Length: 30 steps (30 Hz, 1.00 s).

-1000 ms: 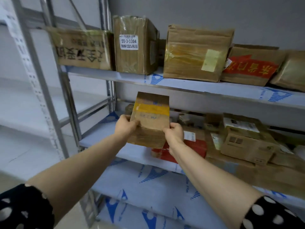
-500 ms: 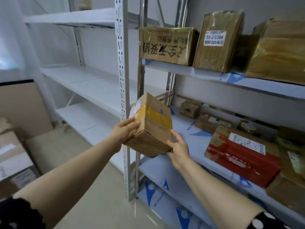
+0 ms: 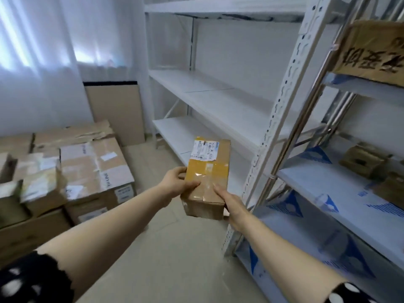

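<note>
1. Between the two hands, in front of the white shelf rack (image 3: 218, 101), the box (image 3: 207, 171) is held in the air above the floor (image 3: 175, 248). It rests on no shelf and is well apart from the stacked cartons (image 3: 96, 171) at the left.
2. Grip: the left hand (image 3: 175, 182) curls round the box's left edge, its thumb pressed flat on the top face. The right hand (image 3: 231, 206) holds the near right corner with one finger lying along the top; the others are hidden beneath, so their spread cannot be told.
3. Risk, slipping: both hands sit at the near end, leaving the far end overhanging. On the glossy tape the thumb could slide, and the box would probably tip forward and drop to the floor.
4. Risk, striking: the rack's perforated post (image 3: 282, 101) stands just beside the right hand. A swing to the right could knock the box's corner against it.
5. Appearance: a brown cardboard oblong, longer than wide, banded with yellow tape (image 3: 207, 169) and clear tape. A white printed label (image 3: 204, 149) sits at its far end, its print too small to read. The near face looks scuffed and creased.
</note>
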Tool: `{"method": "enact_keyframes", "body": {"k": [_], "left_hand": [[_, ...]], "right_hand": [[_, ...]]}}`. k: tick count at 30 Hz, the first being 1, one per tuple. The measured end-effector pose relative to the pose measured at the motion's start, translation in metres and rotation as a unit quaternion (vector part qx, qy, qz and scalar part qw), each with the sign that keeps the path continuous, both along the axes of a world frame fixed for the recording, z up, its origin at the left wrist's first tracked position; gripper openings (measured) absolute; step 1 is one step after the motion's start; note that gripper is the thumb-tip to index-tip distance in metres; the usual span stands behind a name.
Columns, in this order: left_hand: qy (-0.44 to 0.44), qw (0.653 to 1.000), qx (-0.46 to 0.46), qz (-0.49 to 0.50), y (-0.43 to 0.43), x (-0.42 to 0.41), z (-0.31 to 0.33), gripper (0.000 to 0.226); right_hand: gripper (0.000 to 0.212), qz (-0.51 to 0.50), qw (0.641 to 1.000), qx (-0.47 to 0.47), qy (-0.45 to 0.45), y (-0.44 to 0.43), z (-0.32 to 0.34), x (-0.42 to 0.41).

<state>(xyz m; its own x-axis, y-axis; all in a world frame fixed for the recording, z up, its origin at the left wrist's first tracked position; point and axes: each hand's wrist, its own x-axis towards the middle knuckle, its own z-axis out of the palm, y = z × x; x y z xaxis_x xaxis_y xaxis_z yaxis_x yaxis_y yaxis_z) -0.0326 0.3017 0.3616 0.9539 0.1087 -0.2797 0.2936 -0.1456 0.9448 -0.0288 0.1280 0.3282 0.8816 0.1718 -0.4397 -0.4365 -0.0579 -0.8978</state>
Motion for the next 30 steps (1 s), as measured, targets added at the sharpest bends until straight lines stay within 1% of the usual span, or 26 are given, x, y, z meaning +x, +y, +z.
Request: {"method": "enact_keyframes", "body": {"k": [3, 7, 11, 14, 16, 20, 22, 25, 30], "left_hand": [[0.002, 0.999, 0.017, 0.032, 0.06, -0.004, -0.009, 0.056], [0.033, 0.995, 0.004, 0.089, 0.132, -0.009, -0.028, 0.057], [0.051, 0.988, 0.014, 0.147, 0.189, -0.013, -0.044, 0.039], [0.059, 0.982, 0.008, 0.181, 0.223, -0.011, -0.048, 0.035], [0.066, 0.978, -0.002, 0.198, 0.246, -0.006, -0.054, 0.037], [0.069, 0.972, -0.002, 0.227, 0.292, 0.01, -0.068, 0.049], [0.077, 0.969, 0.01, 0.234, 0.318, 0.025, -0.074, 0.048], [0.099, 0.963, 0.024, 0.249, 0.362, 0.052, -0.087, 0.047], [0.163, 0.955, 0.067, 0.238, 0.437, 0.104, -0.106, 0.047]], "right_hand": [[0.045, 0.008, 1.0, 0.019, 0.007, 0.062, -0.014, 0.008], [0.038, 0.046, 0.998, 0.035, 0.012, 0.138, -0.025, 0.023], [0.037, 0.092, 0.994, 0.049, 0.027, 0.205, -0.037, 0.037], [0.042, 0.137, 0.989, 0.042, 0.035, 0.246, -0.045, 0.047], [0.046, 0.154, 0.986, 0.042, 0.04, 0.273, -0.053, 0.057], [0.04, 0.175, 0.982, 0.041, 0.063, 0.326, -0.07, 0.087], [0.037, 0.185, 0.979, 0.043, 0.078, 0.355, -0.08, 0.106], [0.038, 0.194, 0.975, 0.042, 0.102, 0.405, -0.101, 0.143], [0.036, 0.207, 0.965, 0.035, 0.154, 0.485, -0.135, 0.2]]}}
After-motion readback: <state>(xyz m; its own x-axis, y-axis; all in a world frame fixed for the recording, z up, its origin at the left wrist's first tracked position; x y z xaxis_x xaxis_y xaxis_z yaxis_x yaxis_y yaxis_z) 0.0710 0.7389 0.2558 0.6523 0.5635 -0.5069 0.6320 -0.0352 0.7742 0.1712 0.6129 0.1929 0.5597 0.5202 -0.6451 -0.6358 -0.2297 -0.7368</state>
